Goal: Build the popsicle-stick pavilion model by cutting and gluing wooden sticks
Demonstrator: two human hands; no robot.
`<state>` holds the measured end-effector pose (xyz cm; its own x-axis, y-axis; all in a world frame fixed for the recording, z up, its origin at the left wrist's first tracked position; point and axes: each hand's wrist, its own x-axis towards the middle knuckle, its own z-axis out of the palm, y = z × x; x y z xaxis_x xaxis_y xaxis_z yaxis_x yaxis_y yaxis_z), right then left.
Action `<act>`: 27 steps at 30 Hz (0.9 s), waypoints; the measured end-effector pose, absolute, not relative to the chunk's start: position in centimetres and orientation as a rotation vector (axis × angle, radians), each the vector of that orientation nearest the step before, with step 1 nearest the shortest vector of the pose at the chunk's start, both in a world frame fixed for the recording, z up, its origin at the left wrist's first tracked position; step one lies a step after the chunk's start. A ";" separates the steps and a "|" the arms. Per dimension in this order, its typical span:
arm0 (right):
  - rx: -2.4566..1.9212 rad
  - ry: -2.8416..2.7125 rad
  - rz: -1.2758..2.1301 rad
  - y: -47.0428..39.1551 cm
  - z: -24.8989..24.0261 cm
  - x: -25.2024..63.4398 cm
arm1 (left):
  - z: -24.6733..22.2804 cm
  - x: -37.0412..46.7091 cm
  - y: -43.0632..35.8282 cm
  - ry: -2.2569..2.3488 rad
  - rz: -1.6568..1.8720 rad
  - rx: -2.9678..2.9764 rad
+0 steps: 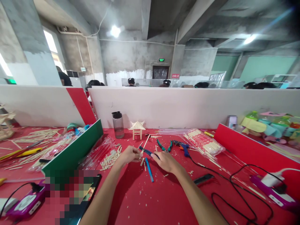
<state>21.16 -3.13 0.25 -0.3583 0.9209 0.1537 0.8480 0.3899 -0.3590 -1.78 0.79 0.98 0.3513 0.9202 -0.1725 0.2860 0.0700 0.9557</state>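
My left hand pinches a thin wooden stick that slants up and away from the fingers. In my right hand is a pair of dark-handled pliers, its jaws at the stick close to my left fingertips. I cannot make out whether the jaws bite into the wood. Just below the hands lies a blue pen-shaped tool, among short stick pieces. Behind them stands a small pavilion model made of sticks. Green-handled pliers rest open beyond my right hand.
A glue gun with a trailing black cord lies right of the pliers. Bagged sticks are at the right, cut pieces at the left. A water bottle stands by the white partition. Green and red dividers flank the table.
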 end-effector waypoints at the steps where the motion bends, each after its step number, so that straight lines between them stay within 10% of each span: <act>1: -1.546 -2.326 0.301 -3.1 0.2 21.1 | 0.9 -1.8 0.8 1.159 0.688 1.468; 27: -1.504 -2.328 0.283 -3.1 0.3 21.5 | 0.6 -1.7 1.0 1.155 0.662 1.468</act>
